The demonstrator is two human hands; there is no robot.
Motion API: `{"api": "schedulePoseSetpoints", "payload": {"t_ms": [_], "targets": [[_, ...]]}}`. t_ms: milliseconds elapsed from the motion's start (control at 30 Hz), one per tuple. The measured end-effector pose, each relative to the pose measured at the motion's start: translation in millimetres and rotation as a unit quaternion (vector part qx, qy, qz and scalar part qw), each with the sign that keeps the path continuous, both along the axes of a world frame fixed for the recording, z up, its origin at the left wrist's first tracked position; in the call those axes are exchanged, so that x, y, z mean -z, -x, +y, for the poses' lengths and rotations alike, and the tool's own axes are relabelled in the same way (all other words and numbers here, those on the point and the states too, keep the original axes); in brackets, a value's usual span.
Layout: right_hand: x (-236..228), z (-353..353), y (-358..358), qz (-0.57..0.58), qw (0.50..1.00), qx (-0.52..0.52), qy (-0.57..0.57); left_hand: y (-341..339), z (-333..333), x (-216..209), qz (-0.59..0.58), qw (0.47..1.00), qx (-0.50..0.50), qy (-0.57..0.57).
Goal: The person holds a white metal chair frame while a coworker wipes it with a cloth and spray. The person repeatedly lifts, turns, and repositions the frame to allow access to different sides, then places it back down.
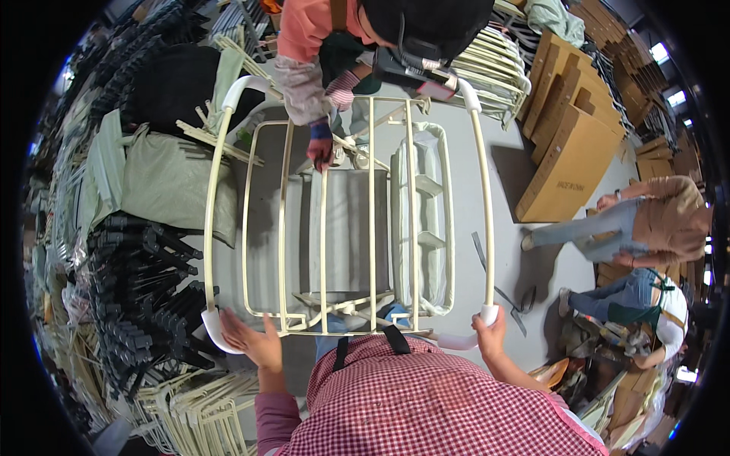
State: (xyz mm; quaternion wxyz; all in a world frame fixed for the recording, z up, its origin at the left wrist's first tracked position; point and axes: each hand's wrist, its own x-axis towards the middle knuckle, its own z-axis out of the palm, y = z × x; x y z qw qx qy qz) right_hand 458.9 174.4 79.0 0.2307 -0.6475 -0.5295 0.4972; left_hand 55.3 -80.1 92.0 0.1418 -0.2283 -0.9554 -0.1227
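A cream tubular metal frame (323, 251) with several crossbars spans the space in front of me. White padded sleeves cover its corners. My left hand (255, 340) is open, fingers spread, against the near left padded corner (217, 328). At the near right corner my right hand (490, 334) is closed round the tube by the white padding (458, 341). Across from me, a person in a dark cap (426, 26) leans over the far side. That person's gloved hand (321, 148) touches the far end of a middle bar. Grey fabric (350, 228) shows below the bars.
A pale fabric bin with dividers (424, 220) lies under the frame's right side. Cardboard boxes (570, 167) stand at the far right. Black metal parts (144, 281) and cream tubes (194, 414) are piled at left. Two people (654, 228) are at the right; straps (506, 300) lie on the floor.
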Motion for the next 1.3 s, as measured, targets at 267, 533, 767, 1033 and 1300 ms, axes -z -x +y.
{"api": "schedulePoseSetpoints", "payload": {"t_ms": [267,533,767,1033,1300], "targets": [[-2.7,-11.7,2.3,0.131,0.987,0.062,0.067,-37.1,35.7,62.2,-0.365,0.904,0.130,-0.184],[-6.0,-20.8,8.5,0.085,0.992,0.085,0.046,-20.0,142.0,148.7,-0.349,0.930,0.095,-0.071],[3.8,-21.2,4.9,0.105,0.991,0.082,0.018,-14.8,145.1,136.7,-0.389,0.917,0.073,-0.046],[-32.0,58.5,21.8,-0.017,0.994,-0.066,-0.081,46.3,211.7,157.9,-0.307,0.927,0.167,-0.137],[-14.8,126.9,94.1,-0.164,0.960,-0.150,-0.173,122.3,321.4,167.9,-0.384,0.889,0.118,-0.219]]}}
